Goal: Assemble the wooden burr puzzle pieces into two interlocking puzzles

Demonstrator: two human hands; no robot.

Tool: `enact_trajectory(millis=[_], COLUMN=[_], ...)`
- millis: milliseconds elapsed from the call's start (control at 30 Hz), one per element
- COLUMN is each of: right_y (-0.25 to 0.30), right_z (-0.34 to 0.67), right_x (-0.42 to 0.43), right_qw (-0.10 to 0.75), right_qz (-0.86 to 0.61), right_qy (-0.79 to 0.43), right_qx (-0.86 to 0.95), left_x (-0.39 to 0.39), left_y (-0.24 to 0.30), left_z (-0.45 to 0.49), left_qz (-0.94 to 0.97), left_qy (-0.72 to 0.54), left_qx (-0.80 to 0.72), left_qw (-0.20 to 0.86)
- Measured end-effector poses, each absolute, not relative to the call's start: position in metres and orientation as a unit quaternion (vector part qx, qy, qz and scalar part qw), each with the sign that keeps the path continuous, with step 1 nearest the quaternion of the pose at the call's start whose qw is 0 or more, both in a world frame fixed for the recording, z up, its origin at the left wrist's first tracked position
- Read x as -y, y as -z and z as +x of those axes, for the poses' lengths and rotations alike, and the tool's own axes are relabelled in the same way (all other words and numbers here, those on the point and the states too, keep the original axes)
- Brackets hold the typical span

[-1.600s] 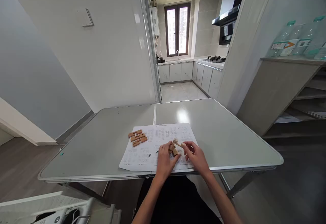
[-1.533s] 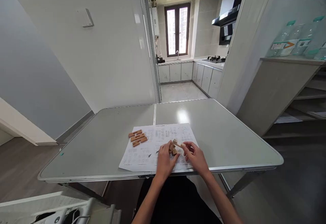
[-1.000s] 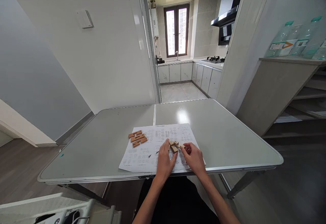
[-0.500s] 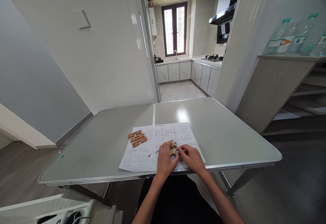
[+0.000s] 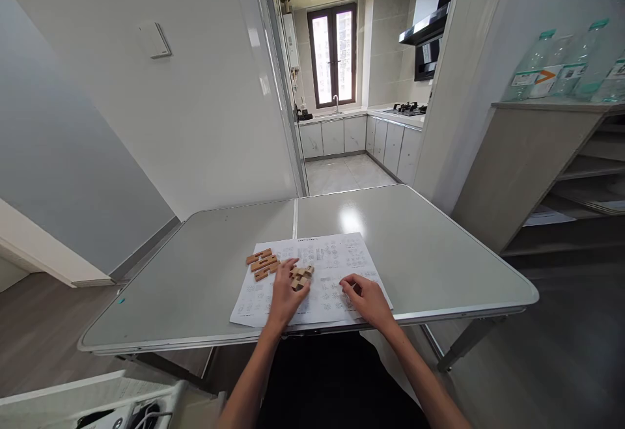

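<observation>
My left hand is closed around a small light-wood block puzzle, an interlocking cluster with notched blocks sticking out. Thumb and fingers lie on either side of it, hiding part of its left side. My right hand rests over the right part of a printed sheet, its fingers loosely curled and apart, with nothing visible in them. Just left of my left hand, several darker notched wooden pieces lie side by side on the sheet. Small printed diagrams cover the paper.
The paper lies near the front edge of a grey folding table with a metal rim. A shelf unit with plastic bottles stands at the right. At the lower left is a white container with cables. A kitchen opens beyond the table.
My left hand has moved left with the block puzzle, closer to the darker pieces. My right hand has stayed in nearly the same place and is now apart from the puzzle.
</observation>
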State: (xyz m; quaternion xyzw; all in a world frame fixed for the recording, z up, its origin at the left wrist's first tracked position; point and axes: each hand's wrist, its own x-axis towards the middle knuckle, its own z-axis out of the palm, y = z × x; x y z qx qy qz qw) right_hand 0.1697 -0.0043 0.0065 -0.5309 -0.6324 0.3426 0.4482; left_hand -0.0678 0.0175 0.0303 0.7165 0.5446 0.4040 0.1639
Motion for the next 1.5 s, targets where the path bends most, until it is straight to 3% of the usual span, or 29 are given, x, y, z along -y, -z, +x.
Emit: enact_trajectory(millis=[300,600,933,1500], right_y=[-0.005,-0.006,-0.005,-0.007], right_z=[0.17,0.17,0.17,0.17], right_x=[0.005,0.006,0.006,0.01], right_qw=[0.435,0.426,0.434,0.45], right_qz=[-0.535,-0.537,-0.536,-0.522], right_qy=[-0.345,-0.342,-0.344,-0.354], right_qx=[0.637,0.643,0.637,0.632], left_x=[-0.017,-0.015,-0.026,-0.014], left_y=[-0.038,-0.028,-0.028,-0.034], left_z=[-0.131,-0.173,-0.242,-0.229], left_qz=[0.754,0.708,0.51,0.523], left_qy=[-0.36,-0.381,-0.49,-0.48], left_qx=[-0.531,-0.595,-0.697,-0.679], left_qw=[0.143,-0.002,0.119,0.185])
